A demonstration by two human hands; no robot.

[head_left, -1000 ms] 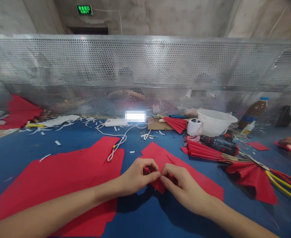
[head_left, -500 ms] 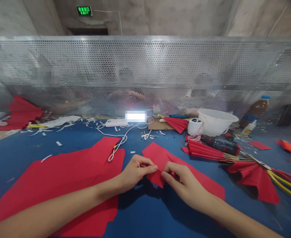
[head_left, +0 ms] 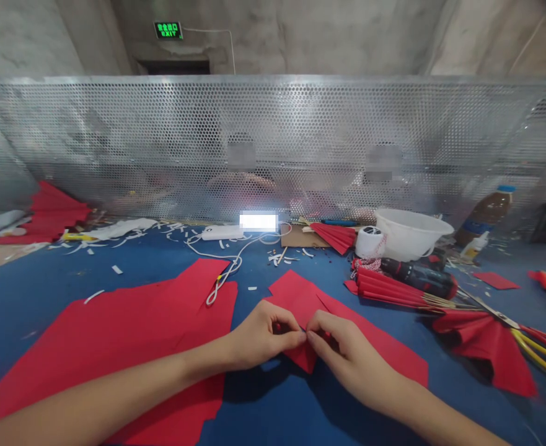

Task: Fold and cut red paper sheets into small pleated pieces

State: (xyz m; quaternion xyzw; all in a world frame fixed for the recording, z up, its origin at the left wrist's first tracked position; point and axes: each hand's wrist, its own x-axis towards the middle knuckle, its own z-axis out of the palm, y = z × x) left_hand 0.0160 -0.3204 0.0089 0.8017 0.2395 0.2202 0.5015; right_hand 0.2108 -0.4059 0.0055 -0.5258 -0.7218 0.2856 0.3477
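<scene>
A sheet of red paper (head_left: 295,296) with cut, angular edges lies on the blue work surface (head_left: 59,272), right under my hands. My left hand (head_left: 263,336) and my right hand (head_left: 342,348) meet at its middle. Their fingertips almost touch, and both pinch a small fold of the red paper. The fingers hide the fold itself. A larger red paper sheet (head_left: 114,353) spreads to the left, beneath my left forearm.
Paper scraps and a white cable (head_left: 228,263) lie ahead. To the right are pleated red paper fans (head_left: 388,290), a cordless drill (head_left: 419,279), a white bowl (head_left: 412,234) and scissors (head_left: 489,313). A perforated metal screen (head_left: 254,148) stands behind, with people beyond it.
My fingertips have drawn closer together on the fold of red paper. The view has shifted slightly, and another person's hand at the right edge has gone.
</scene>
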